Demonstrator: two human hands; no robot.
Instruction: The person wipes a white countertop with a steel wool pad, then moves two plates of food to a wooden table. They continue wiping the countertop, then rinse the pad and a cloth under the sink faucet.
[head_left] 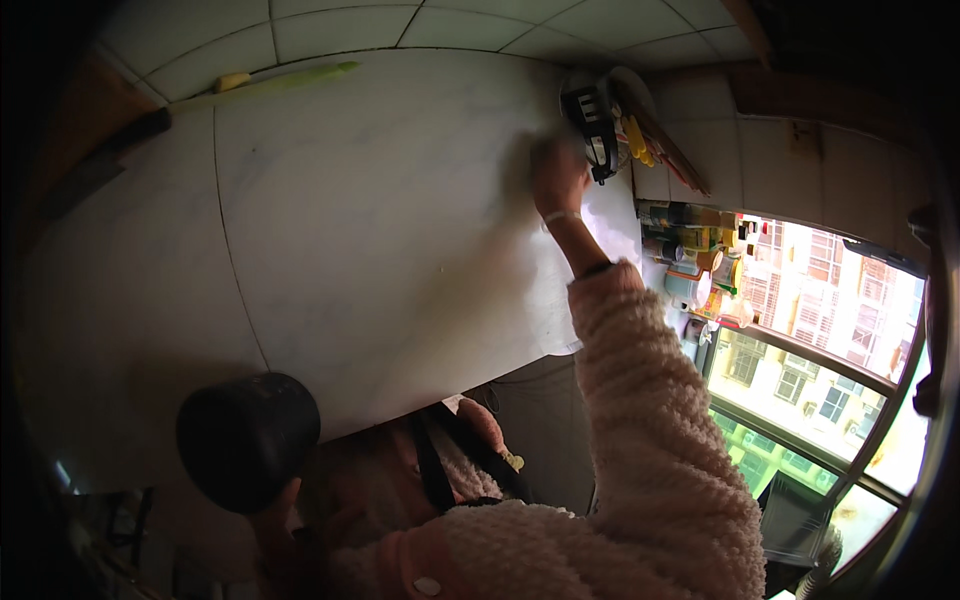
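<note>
From my end, the white counter takes up most of the view, with the window off to the right. The right sleeve, pale and fluffy, reaches up along the counter's right side.

The canister, black and round, is at the counter's front edge on the left; I can't tell whether it bears on the counter at all. Jars crowd the ledge before the window. The holder stands in the far right corner, filled with black utensils, yellow handles and brown sticks.

The right hand is right at the holder, but it's blurred and dark, so I can't tell whether its fingers are clasping a utensil or loose. The left hand has its visible fingers against the canister's underside and seems to be gripping it; the rest are hidden.

I'd call it early: the canister is in hand, while the reach to the holder looks unfinished, and I see no utensil at the canister yet. Along the back wall lie a green strip and a small yellow block.
</note>
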